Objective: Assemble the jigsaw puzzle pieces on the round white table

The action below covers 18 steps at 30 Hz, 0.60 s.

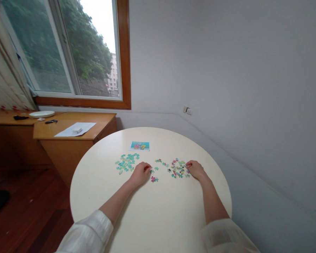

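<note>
loose puzzle pieces (pixel 153 179) on round table (pixel 160 214)

table: white, smooth-looking, holds the pieces. desk (pixel 105 123) with paper (pixel 65 131) off to the left, apart from table, not in the way. left hand (pixel 140 173) between green heap (pixel 126 163) and a few loose pieces mid-table; fingertips close together, can't tell if pinching a piece. right hand (pixel 196 169) at right edge of mixed heap (pixel 178 173); thumb and fingertips nearly meeting, pinch unclear. card (pixel 139 146) lies flat just beyond green heap, clear of both hands. pieces: likely light, thin, fairly stiff; probably slide easily, knobs could bend. best hold: pinch 2 opposite edges between thumb and fingertip. obstacles: crowding in mixed heap, neighbours may shift; fingers hide the nearest pieces.
</note>
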Tool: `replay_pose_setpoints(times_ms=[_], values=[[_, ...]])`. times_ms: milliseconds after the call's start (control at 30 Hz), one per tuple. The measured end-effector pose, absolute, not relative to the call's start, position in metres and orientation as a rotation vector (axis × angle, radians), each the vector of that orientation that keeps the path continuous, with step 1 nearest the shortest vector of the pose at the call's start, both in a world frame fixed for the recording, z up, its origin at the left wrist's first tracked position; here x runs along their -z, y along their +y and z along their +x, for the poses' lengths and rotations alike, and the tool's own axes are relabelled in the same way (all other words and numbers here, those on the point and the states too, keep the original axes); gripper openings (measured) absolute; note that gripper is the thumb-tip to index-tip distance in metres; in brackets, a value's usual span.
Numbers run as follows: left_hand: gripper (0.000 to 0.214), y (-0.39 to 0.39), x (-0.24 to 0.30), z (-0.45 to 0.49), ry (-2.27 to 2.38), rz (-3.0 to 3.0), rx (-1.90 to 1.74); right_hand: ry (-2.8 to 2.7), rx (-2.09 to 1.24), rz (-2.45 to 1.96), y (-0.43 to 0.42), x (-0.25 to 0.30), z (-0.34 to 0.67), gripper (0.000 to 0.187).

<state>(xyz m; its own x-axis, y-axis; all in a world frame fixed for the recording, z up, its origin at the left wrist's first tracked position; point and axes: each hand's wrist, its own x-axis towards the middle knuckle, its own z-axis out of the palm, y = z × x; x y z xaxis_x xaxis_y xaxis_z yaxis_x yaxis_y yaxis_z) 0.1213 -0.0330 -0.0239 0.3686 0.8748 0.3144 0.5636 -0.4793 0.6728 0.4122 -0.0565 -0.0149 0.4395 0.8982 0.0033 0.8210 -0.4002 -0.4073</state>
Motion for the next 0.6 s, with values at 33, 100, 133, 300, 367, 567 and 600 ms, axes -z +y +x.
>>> replay_pose_setpoints(times_ms=[33,100,133,300,367,567,600], values=[[0.021,-0.0332,0.0239,0.1215,1.244,2.179,-0.914,-1.461,-0.318,-2.344,-0.0565,0.0149,0.4117,0.018],[0.021,-0.0338,0.0234,0.1218,1.248,2.175,-0.916,-1.451,-0.331,-2.341,-0.0568,0.0146,0.4111,0.018],[0.021,-0.034,0.0232,0.1218,1.249,2.171,-0.915,-1.446,-0.337,-2.339,-0.057,0.0142,0.4109,0.018],[0.021,-0.0334,0.0233,0.1214,1.25,2.165,-0.9,-1.439,-0.331,-2.337,-0.0581,0.0115,0.4095,0.016],[0.02,-0.0327,0.024,0.1211,1.252,2.163,-0.902,-1.442,-0.32,-2.34,-0.0586,0.0108,0.4087,0.016],[0.02,-0.0321,0.0248,0.1209,1.242,2.166,-0.902,-1.432,-0.294,-2.338,-0.0581,0.0126,0.4091,0.018],[0.02,-0.0321,0.025,0.1209,1.244,2.165,-0.901,-1.426,-0.289,-2.328,-0.0578,0.0131,0.4095,0.018]])
